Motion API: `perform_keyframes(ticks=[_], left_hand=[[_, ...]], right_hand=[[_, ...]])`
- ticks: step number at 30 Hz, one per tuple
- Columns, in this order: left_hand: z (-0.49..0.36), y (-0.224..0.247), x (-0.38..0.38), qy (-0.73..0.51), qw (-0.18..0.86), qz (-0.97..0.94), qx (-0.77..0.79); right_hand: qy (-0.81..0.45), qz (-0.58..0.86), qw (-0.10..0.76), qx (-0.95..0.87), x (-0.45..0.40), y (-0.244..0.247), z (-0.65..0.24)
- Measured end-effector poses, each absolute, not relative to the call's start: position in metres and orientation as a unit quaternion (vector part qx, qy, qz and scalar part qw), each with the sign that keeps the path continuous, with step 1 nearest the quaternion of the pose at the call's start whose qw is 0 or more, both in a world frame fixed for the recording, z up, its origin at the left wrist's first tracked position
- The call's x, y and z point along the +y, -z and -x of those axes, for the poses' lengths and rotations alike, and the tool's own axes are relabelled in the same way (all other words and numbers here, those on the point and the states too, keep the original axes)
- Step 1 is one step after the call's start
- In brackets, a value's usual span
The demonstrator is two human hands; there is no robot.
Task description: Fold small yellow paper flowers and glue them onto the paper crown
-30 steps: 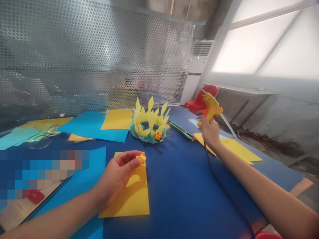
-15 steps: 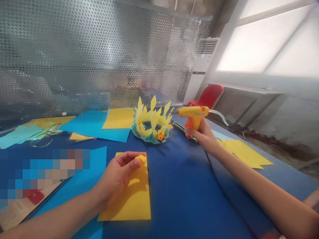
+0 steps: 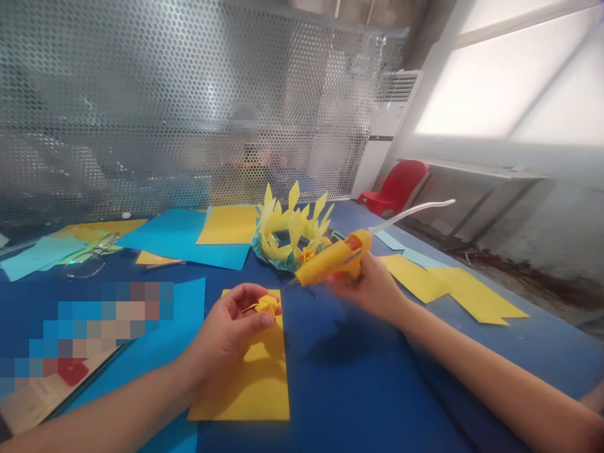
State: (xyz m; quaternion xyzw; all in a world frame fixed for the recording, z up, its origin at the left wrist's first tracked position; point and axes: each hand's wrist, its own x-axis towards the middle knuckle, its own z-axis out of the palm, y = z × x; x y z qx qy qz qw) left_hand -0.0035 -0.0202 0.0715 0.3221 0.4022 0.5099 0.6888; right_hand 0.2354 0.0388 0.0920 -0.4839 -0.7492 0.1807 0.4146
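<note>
Between the thumb and fingers of my left hand (image 3: 240, 321) is a small folded yellow paper flower (image 3: 267, 305). It is held just above a yellow paper sheet (image 3: 255, 390) on the blue table. My right hand (image 3: 372, 286) grips a yellow glue gun (image 3: 335, 258), its nozzle tilted down and left toward the flower but apart from it. A white glue stick (image 3: 415, 209) sticks out of the gun's back end. Behind the gun stands a paper crown (image 3: 293, 220) with yellow points, a teal base and an orange flower, partly covered by the gun.
Blue sheets (image 3: 184, 236) and a yellow sheet (image 3: 226, 224) lie at the back left, near eyeglasses (image 3: 87, 261). Yellow paper pieces (image 3: 476, 292) lie on the right. A perforated metal screen (image 3: 189, 113) stands behind the table, and a red chair (image 3: 401, 185) beyond it.
My right hand has brought the glue gun left and down, tipping its nozzle toward the flower. The flower has turned slightly in my left fingers and shows more of itself.
</note>
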Motion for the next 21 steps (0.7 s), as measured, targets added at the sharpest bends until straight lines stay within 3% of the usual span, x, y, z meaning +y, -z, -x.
perform_keyframes(ticks=[21], left_hand=[[0.003,-0.075,-0.021,-0.487,0.684,-0.327,0.434]], right_hand=[[-0.095,0.45,0.33,-0.824,0.042,-0.081,-0.237]])
